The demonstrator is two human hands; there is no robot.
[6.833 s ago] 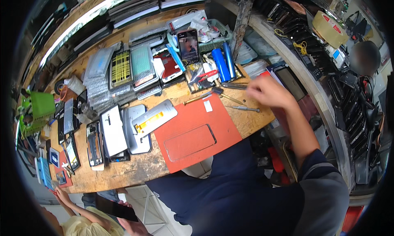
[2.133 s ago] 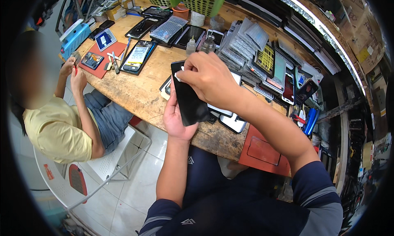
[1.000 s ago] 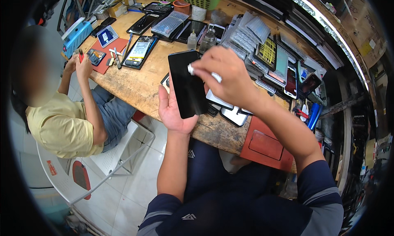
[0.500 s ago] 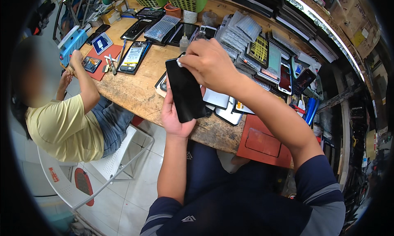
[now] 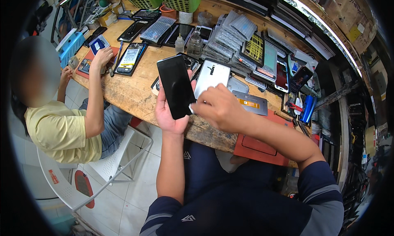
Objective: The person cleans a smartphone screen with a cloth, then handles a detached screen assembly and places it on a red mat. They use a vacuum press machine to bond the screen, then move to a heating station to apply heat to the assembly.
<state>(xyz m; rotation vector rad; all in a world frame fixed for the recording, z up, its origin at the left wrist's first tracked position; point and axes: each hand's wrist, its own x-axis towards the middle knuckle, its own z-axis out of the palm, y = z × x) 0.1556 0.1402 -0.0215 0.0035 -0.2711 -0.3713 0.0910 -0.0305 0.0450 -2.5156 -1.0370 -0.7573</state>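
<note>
Across the scene ran a wooden table (image 5: 143,85), shelving along its far edge. Near its left end sat a co-worker (image 5: 65,125) in a yellow shirt, one arm reaching over the near edge. Toward the far edge, right of centre: pile of clear-wrapped packets (image 5: 227,41). At the near edge, toward the right end, lay a red mat (image 5: 242,147), part hidden by the wearer's right forearm. White panel (image 5: 213,78) lay between pile and near edge.

Black phone (image 5: 176,88) was held up over the table's near edge, dark face up, tilted slightly. Left hand (image 5: 170,119) was clamped on it from beneath, thumb along one side, fingers showing at the other. Right hand (image 5: 223,111) had thumb and fingertips together, pinching a small white wad (image 5: 191,108) at the phone's lower right corner; couldn't tell if wad touched glass.
</note>
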